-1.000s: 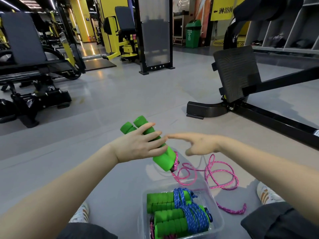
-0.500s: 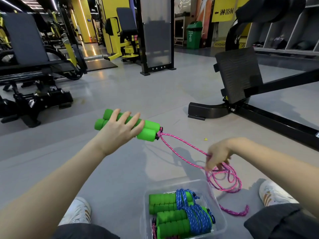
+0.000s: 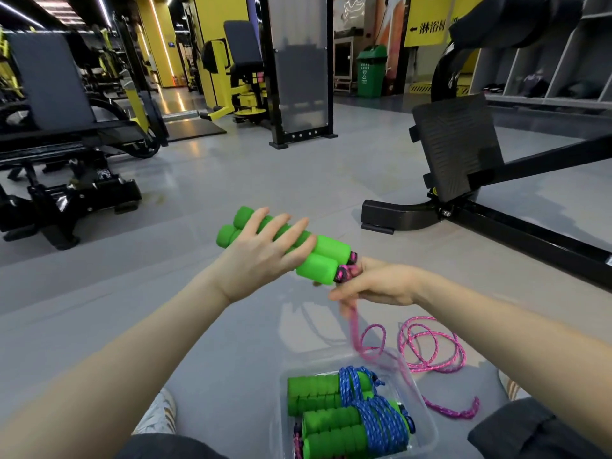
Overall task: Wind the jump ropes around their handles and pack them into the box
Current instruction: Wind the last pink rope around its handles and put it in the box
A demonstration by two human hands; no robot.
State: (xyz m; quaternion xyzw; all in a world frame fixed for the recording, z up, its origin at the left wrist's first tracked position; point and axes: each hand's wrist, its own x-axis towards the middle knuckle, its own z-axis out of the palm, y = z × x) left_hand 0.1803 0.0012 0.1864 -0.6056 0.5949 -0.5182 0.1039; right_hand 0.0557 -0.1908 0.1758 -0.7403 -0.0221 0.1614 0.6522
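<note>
My left hand [image 3: 261, 256] holds a pair of green foam handles [image 3: 318, 256] side by side above the floor, fingers laid across them. My right hand [image 3: 374, 283] grips the pink rope [image 3: 427, 346] right at the handles' near ends. From there the rope drops, blurred, and lies in loose coils on the floor beside the box. The clear plastic box [image 3: 427, 435] sits between my legs. It holds green-handled ropes wound in blue cord [image 3: 364, 412], with a bit of pink cord showing underneath.
A black exercise machine [image 3: 463, 180] with a footplate stands on the grey floor at the right. Another black and yellow machine [image 3: 66, 180] stands at the left. My shoes [image 3: 159, 415] flank the box.
My right hand rose from the rope coils on the floor up to the handles' ends, drawing the pink rope with it. The handles shifted right and nearer to me.
</note>
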